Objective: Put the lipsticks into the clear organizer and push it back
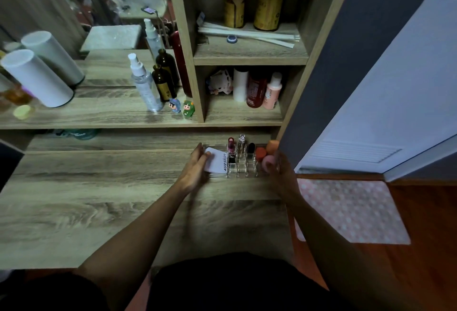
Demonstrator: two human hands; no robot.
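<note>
The clear organizer [241, 171] stands on the wooden desk [99, 187] at the far right, close to the shelf unit. Three lipsticks stand upright in its slots: a pink-capped one [231, 146], a silver one [241, 141] and a black one [251, 149]. A white tube marked 4U2skin [218, 161] lies in its left part, and orange and pink sponges [268, 153] fill its right end. My left hand [196, 165] grips the organizer's left end. My right hand [282, 170] grips its right end.
A low shelf ledge [99, 123] runs above the desk's back with spray bottles [146, 86], brown bottles, white cylinders [37, 78] and two small figurines [183, 108]. Cubbies [247, 113] hold bottles. A dark wall panel [346, 63] borders the desk's right; a dotted mat [351, 209] lies on the floor.
</note>
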